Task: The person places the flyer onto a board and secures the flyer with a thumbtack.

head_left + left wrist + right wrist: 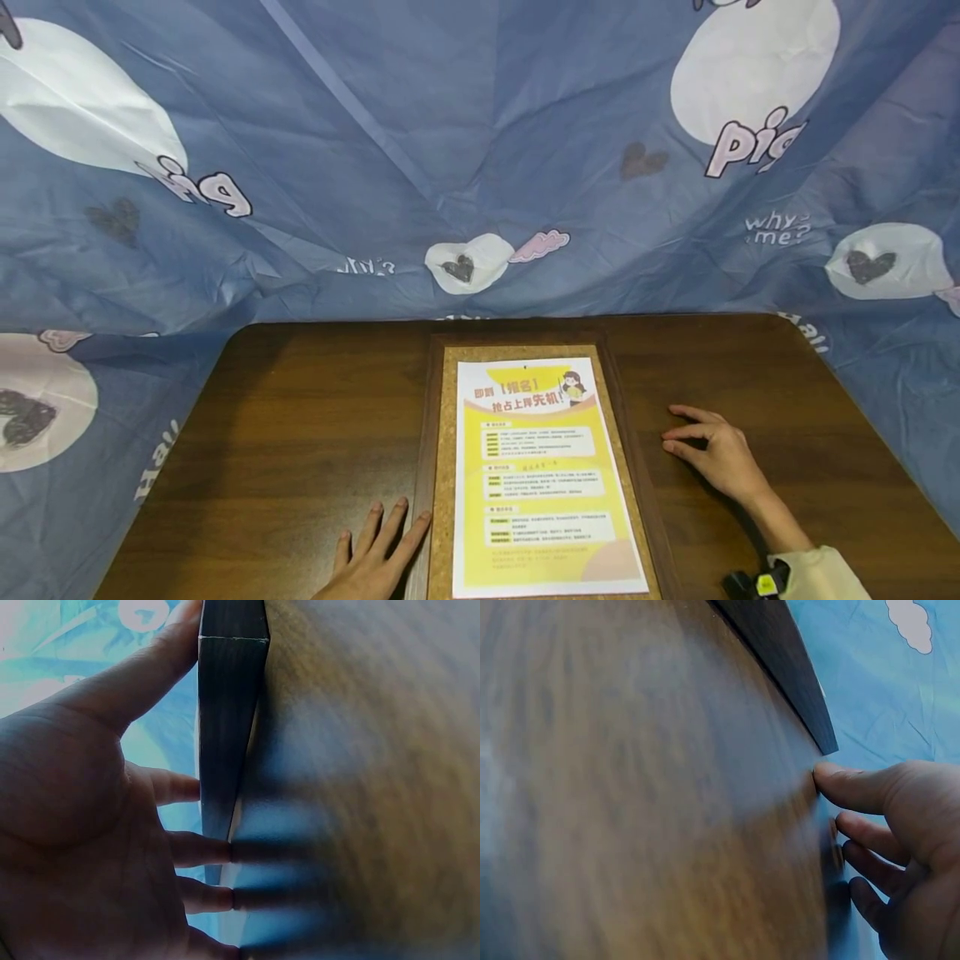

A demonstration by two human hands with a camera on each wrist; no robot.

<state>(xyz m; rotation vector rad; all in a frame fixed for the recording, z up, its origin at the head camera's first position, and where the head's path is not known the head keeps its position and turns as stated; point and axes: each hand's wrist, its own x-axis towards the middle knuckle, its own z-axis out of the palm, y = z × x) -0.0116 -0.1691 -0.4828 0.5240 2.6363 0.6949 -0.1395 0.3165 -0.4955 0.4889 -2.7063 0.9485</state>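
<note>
A cork board [444,467] with a dark wooden frame lies on the table. On it is a yellow and white printed poster [536,508], with a small dark dot at its top edge. My left hand [371,558] is spread beside the frame's left side. In the left wrist view, its thumb [142,679] reaches along the frame [232,697] and its other fingers come down at the frame's foot and the table. To the right of the board, my right hand [712,454] rests with loosely bent fingers, thumb tip at the tabletop [667,787], holding nothing visible.
The brown wooden table [322,400] extends on both sides of the board. Behind and around it hangs a blue patterned cloth [420,150]. A black device [753,583] sits at my right wrist, by a pale sleeve [821,575].
</note>
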